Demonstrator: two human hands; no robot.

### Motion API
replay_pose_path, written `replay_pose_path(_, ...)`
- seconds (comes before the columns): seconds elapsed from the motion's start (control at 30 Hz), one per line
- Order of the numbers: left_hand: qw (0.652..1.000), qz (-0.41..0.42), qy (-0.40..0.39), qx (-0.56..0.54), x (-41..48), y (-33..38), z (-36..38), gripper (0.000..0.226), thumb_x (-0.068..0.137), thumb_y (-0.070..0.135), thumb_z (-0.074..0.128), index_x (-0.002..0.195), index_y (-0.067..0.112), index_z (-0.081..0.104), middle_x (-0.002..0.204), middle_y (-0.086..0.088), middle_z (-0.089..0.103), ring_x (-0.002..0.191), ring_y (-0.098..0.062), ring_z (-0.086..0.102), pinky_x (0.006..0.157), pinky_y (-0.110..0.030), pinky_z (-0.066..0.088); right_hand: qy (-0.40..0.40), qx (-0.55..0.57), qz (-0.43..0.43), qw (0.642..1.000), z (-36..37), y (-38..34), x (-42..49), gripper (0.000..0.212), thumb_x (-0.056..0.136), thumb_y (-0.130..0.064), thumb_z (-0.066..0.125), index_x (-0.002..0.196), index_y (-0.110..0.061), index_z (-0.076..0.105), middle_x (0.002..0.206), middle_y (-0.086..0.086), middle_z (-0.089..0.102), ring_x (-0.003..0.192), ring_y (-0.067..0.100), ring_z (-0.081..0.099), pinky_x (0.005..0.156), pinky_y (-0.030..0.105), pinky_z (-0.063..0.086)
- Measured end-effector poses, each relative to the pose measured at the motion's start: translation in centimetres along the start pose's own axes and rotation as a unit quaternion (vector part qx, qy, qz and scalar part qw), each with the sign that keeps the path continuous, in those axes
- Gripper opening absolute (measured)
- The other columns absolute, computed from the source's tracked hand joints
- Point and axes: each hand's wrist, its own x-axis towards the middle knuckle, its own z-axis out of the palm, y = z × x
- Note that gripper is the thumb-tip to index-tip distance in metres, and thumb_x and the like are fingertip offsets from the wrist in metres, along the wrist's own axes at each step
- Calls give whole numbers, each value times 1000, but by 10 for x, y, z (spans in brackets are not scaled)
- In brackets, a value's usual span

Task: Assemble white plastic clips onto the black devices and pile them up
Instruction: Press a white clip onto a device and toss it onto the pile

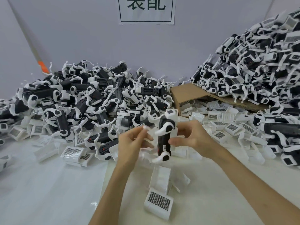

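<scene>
Bare white tabletop (40, 184) lay open at the near left. A left heap of finished devices (73, 98) and a taller right heap (259, 70) hemmed the far edges. Above the middle, the right hand (193, 137) gripped an upright black oblong plastic device (164, 140) with white arms and a white cap. The left hand (134, 142) pinched a blurred white plastic clip (150, 131) against its side.

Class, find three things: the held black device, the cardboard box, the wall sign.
black device (163, 140), head view, on its dark middle body.
cardboard box (188, 93), head view, on its brown top panel.
wall sign (146, 15), head view, on the white paper below the characters.
</scene>
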Motion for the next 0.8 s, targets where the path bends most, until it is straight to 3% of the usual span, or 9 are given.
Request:
replay_pose_path(0.07,995,3,94,-22,7,3,-16,18,98,6,58,97,13,74,87,-7,78,77,-18,75,68,-22,59,31,-26,-55,998,-2,-11,2,36,71,-19,86,104,-30,75,102,-8,77,99,12,71,83,23,56)
replay_pose_path(0.13,990,-9,115,-87,10,10,-23,16,99,18,59,101,8,72,90,-9,78,76,-19,74,67,-24,60,107,-161,-166,967,-3,-17,5,51,70,-12,88,115,-30,72,115,-15,71,111,5,65,91,24,54)
replay_pose_path(0.23,993,-70,28,-86,7,16,-13,47,93,54,52,90,14,77,82,-10,75,68,-21,71,65,-33,58,142,-358,-302,872,1,-16,13,51,73,6,79,117,-19,74,129,7,60,119,24,55,99,36,48)
replay_pose_path(0.3,989,-110,-84,-55,3,16,-9,64,93,70,40,99,20,79,102,-14,75,89,-26,71,84,-42,57,121,-391,-330,851,7,-10,15,50,75,8,78,117,-19,76,125,12,57,113,27,54,93,33,48)
replay_pose_path(0.43,970,-139,-188,-61,-2,20,-14,73,84,63,62,133,9,62,131,-27,61,116,-36,62,95,-43,55,93,-344,-318,879,20,2,12,52,82,14,71,125,-17,71,133,14,56,124,27,56,94,30,54)
replay_pose_path(0.53,975,-132,-179,-25,-5,21,-8,71,78,41,77,139,14,55,127,-12,69,113,-27,67,90,-36,56,132,-281,-285,907,30,6,9,58,90,14,54,137,-20,60,143,7,54,134,15,51,106,24,47)
replay_pose_path(0.6,981,-112,-157,8,-5,20,-2,69,79,28,75,142,14,52,126,-4,71,116,-22,67,99,-39,54,191,-114,-179,958,40,8,5,57,94,3,52,141,-30,53,138,-6,58,128,8,56,97,20,50)
replay_pose_path(0.7,984,-36,-144,99,-8,22,8,58,79,21,76,134,23,58,123,6,72,115,-15,66,104,-38,50,197,37,-16,980,45,7,3,45,86,-33,68,129,-38,58,111,-19,68,104,6,67,82,20,54)
replay_pose_path(0.8,949,64,-132,278,-14,15,25,48,76,33,70,122,28,57,106,15,69,109,-8,62,106,-37,45,191,-11,17,981,47,11,1,37,75,-28,87,108,-30,70,98,-14,74,93,8,70,83,33,58)
